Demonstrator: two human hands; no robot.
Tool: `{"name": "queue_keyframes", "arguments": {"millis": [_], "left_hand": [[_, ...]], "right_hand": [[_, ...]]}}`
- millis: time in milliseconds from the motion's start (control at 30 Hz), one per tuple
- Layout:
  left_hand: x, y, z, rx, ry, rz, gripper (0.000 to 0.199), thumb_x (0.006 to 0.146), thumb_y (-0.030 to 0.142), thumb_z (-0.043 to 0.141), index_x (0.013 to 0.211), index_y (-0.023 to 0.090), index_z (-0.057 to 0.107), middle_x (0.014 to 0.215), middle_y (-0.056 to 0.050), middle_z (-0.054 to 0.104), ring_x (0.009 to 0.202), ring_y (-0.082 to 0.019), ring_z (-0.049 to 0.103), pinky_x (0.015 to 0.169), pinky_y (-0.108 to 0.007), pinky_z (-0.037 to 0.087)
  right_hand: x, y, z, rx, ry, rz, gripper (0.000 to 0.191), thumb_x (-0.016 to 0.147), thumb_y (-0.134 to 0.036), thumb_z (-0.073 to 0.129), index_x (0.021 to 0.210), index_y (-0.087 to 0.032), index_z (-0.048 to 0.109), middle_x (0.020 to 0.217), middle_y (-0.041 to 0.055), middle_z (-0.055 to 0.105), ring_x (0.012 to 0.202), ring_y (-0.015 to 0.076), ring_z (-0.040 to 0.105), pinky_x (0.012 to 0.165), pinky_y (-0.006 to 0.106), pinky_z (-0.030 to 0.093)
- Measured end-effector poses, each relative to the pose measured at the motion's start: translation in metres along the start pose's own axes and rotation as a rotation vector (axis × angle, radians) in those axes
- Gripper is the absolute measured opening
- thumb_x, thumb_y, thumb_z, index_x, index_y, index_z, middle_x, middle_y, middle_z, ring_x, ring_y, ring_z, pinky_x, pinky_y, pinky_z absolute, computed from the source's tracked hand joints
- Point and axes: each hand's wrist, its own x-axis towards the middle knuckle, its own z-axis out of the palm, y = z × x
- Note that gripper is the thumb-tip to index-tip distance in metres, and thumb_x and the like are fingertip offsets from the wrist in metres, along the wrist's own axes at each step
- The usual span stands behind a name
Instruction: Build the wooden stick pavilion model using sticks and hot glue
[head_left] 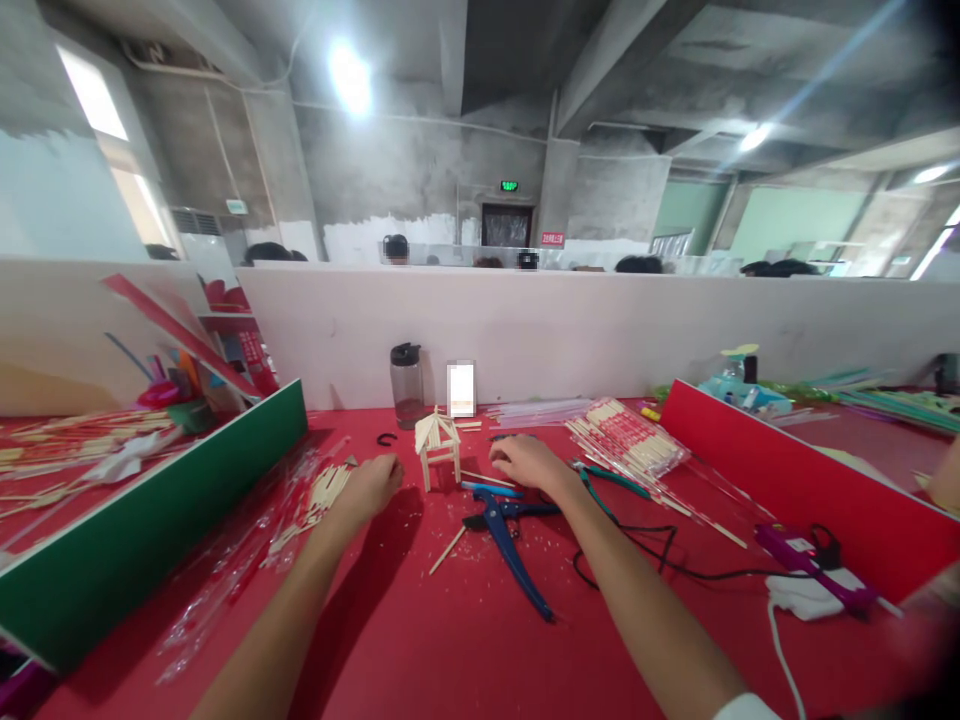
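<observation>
A small pavilion-like model of pale wooden sticks [439, 448], with a peaked roof on posts, stands upright on the red table between my hands. To its left my left hand [377, 482] is closed beside a pile of short cut sticks [328, 492]; whatever its fingers hold, if anything, is hidden. On the model's right hovers my right hand [527, 462], fingers apart and loosely bent, with nothing visible in them. Blue-handled cutters [506, 545] lie in front of the model, near a single stick [448, 550]. Green-handled pliers [615, 480] rest beyond my right forearm.
Packs of wooden chopsticks [626, 440] lie at right. A dark bottle [407, 385] stands behind the model, near a white card-like object [462, 388]. Green [172, 510] and red [795, 480] dividers flank the table. A black cable runs to a purple power strip [814, 570].
</observation>
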Motion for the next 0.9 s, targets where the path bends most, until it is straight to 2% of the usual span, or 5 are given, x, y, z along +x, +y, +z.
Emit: {"name": "queue_keyframes", "arguments": {"millis": [133,267,433,667,900], "left_hand": [[0.000,0.004,-0.002,-0.004,-0.043,-0.025,0.024,0.085,0.018,0.047,0.080,0.019,0.070,0.085,-0.009,0.075,0.079,-0.020,0.069,0.063,-0.026,0.035],[0.001,0.003,-0.001,-0.009,-0.060,-0.032,0.021,0.082,0.021,0.052,0.084,0.021,0.073,0.089,-0.009,0.077,0.083,-0.021,0.070,0.064,-0.025,0.037],[0.002,-0.003,0.003,-0.062,-0.044,-0.006,0.016,0.077,0.021,0.058,0.083,0.021,0.073,0.091,-0.007,0.077,0.084,-0.020,0.071,0.067,-0.024,0.041],[0.000,-0.005,0.003,-0.054,-0.043,0.022,0.010,0.076,0.026,0.062,0.079,0.022,0.070,0.087,-0.005,0.076,0.079,-0.020,0.070,0.065,-0.025,0.040],[-0.004,0.000,0.000,0.061,-0.115,0.065,0.023,0.080,0.016,0.049,0.081,0.020,0.071,0.088,-0.009,0.076,0.080,-0.022,0.070,0.064,-0.027,0.040]], "right_hand": [[-0.001,-0.011,0.026,-0.062,-0.031,0.053,0.022,0.091,-0.025,0.055,0.105,-0.023,0.072,0.103,0.0076,0.075,0.100,0.0210,0.068,0.084,0.026,0.044],[-0.002,-0.015,0.037,-0.102,-0.043,0.082,0.022,0.092,-0.024,0.055,0.105,-0.022,0.072,0.104,0.0100,0.074,0.102,0.0223,0.068,0.081,0.026,0.045],[-0.007,-0.017,0.034,-0.064,-0.015,0.051,0.020,0.092,-0.022,0.055,0.104,-0.022,0.072,0.103,0.0089,0.074,0.100,0.0217,0.067,0.081,0.026,0.044],[-0.015,-0.028,0.026,0.079,-0.093,-0.299,0.031,0.087,-0.041,0.068,0.110,-0.021,0.071,0.106,0.0089,0.067,0.101,0.0224,0.062,0.084,0.028,0.041],[-0.025,-0.029,0.021,-0.032,-0.250,-0.203,0.028,0.086,-0.045,0.066,0.100,-0.022,0.072,0.103,0.0074,0.059,0.085,0.0200,0.063,0.072,0.027,0.042]]}}
